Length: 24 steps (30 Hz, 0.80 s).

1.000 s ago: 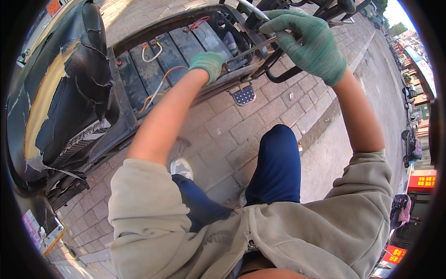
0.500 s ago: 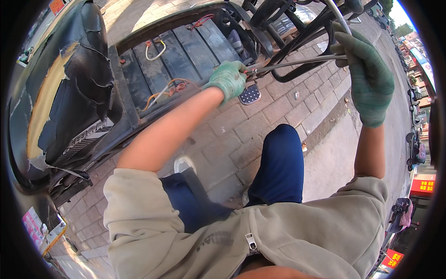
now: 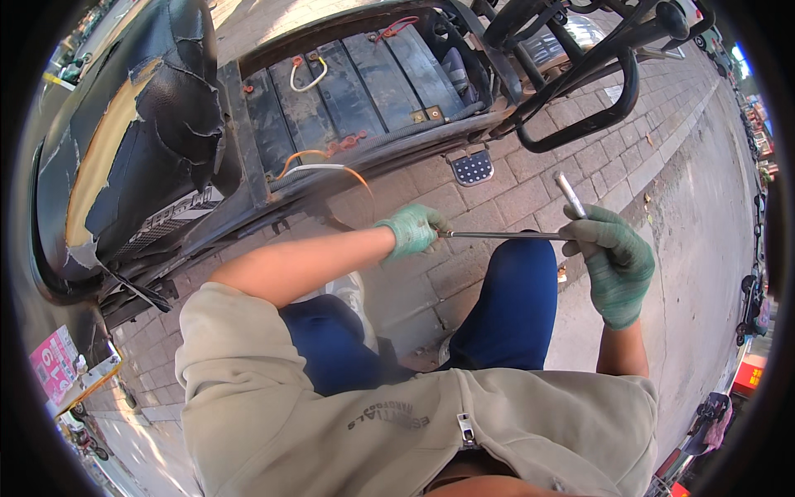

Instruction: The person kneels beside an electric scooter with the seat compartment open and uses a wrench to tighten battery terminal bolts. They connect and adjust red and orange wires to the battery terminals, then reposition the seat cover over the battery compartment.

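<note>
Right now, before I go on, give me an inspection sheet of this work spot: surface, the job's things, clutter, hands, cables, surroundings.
Surface: brick paving, dry, with a smoother strip to the right.
Job's things: L-shaped metal wrench held level between both hands; scooter with seat raised, battery compartment open.
Clutter: nothing seen loose on the paving by the knees.
Hands: left hand, green glove, grips the wrench's long shaft end; right hand, green glove, grips at the bend.
Cables: orange and white wires hang loose over the compartment edge; a white loop lies on the batteries.
Surroundings: black tube rack at the rear; street at the right rim.
</note>
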Each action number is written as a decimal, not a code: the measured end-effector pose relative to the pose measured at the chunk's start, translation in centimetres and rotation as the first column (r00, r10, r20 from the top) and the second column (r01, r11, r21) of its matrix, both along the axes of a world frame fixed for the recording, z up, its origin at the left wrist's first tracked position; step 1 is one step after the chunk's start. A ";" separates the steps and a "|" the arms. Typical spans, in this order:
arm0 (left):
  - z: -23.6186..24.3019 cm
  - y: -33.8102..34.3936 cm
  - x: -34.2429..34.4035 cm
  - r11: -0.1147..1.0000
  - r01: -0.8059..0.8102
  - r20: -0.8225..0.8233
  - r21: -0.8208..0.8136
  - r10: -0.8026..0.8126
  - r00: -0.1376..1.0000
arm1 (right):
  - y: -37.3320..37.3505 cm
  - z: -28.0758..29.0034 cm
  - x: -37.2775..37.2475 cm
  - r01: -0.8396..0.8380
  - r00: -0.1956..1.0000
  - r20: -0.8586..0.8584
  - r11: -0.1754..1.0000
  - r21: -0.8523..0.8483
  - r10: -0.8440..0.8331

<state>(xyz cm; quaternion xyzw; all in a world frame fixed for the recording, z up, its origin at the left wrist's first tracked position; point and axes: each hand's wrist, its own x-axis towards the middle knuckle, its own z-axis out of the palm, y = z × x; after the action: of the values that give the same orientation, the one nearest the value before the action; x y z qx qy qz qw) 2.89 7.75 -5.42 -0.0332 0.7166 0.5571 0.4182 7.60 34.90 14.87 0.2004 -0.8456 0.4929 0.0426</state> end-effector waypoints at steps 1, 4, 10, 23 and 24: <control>-0.4 -0.7 0.2 1.000 -0.004 0.004 -0.017 0.004 1.000 | -0.2 -0.9 0.1 0.006 1.000 0.012 0.999 -0.047 -0.005; -0.3 -2.7 0.7 0.998 -0.051 0.038 0.022 0.050 0.998 | 0.3 -2.9 0.1 0.013 1.000 0.003 0.984 -0.175 -0.013; 6.6 -4.3 1.9 0.999 0.025 0.022 0.043 -0.026 0.999 | 6.3 -5.0 -0.4 0.111 0.983 -0.094 0.925 -0.363 -0.155; 17.6 -5.4 7.3 0.818 0.161 -0.412 -0.553 -0.436 0.800 | 5.8 -3.2 1.4 -0.064 0.969 -0.238 0.865 -0.497 -0.065; 18.0 -5.5 8.2 0.828 0.127 -0.422 -0.546 -0.403 0.812 | 5.6 -3.1 0.9 -0.104 0.967 -0.252 0.850 -0.516 -0.035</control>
<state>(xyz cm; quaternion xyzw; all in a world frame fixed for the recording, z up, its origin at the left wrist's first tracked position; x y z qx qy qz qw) 11.11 2.25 12.55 0.1168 0.9172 0.2765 0.2618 8.51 40.47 11.82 0.2574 -0.6625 0.6763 0.1937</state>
